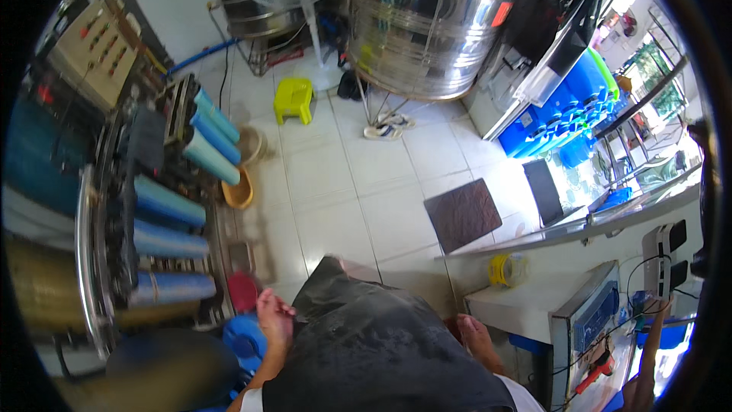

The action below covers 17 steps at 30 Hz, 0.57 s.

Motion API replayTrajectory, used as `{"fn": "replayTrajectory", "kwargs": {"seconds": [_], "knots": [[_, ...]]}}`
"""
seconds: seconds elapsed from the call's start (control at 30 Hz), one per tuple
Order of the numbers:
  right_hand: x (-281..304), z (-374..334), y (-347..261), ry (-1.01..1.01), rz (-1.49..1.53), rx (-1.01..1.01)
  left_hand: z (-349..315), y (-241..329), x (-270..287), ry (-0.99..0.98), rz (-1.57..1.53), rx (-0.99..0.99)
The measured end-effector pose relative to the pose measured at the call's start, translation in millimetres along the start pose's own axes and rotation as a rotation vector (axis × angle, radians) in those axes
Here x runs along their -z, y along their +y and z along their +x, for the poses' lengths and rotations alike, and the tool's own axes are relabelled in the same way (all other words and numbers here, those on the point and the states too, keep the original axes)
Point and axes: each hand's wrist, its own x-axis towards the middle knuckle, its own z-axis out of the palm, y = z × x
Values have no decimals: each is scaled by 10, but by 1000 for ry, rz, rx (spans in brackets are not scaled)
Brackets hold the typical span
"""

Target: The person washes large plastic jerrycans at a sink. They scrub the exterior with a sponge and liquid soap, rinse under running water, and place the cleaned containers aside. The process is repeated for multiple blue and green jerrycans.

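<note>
My left hand [274,317] hangs beside the dark apron [381,328] that covers my front. Its fingers are loosely bent and apart, with nothing seen in them. Just left of it are a blue plastic thing [245,339] and a dark red round thing [242,291]. On the apron's other side is my right hand [477,336], nearest a pale counter [518,313]. Its fingers are partly hidden, and a reddish-brown patch shows beside them that I cannot make out.
Along the left stands a machine with blue rollers [171,240] and a control box [95,49]. A yellow stool [294,99], a white fan [306,15] and a steel tank [427,27] stand ahead. Sandals [383,131] and a brown mat [463,215] lie on the tiles; blue jugs [545,111] stand right.
</note>
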Motion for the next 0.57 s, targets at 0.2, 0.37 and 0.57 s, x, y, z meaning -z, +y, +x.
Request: {"fn": "replayTrajectory", "kwargs": {"seconds": [0.2, 0.37, 0.57], "knots": [[-760, 1788, 539, -187, -677, 623, 1507, -553, -761, -382, 509, 117], [-1436, 1601, -469, -483, -343, 56, 1017, 336, -2331, -963, 60, 673], [-1138, 2061, -331, -416, -553, 117, 1598, 589, -1978, -1314, 888, 881]]}}
